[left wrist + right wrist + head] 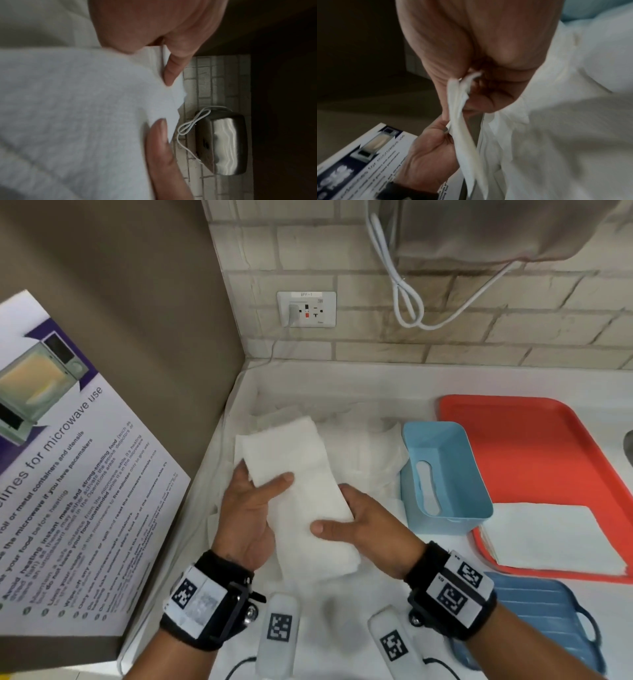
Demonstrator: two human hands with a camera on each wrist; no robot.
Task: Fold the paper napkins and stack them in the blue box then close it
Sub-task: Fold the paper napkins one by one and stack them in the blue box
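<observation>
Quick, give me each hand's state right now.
Left hand: holding the folded paper napkin, thumb on top.
Right hand: holding the same napkin from its other side, thumb on top.

box [445, 474] L edge of tray [548, 440] | napkin pile [359, 453] L of box

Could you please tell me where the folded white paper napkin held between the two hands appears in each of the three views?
Head: the folded white paper napkin runs diagonally through the centre, between both hands.
Left wrist: it fills the left half, pinched by the left hand.
Right wrist: seen edge-on at the centre, under the right hand.
Shared landmark: the microwave poster, in the head and right wrist views.
</observation>
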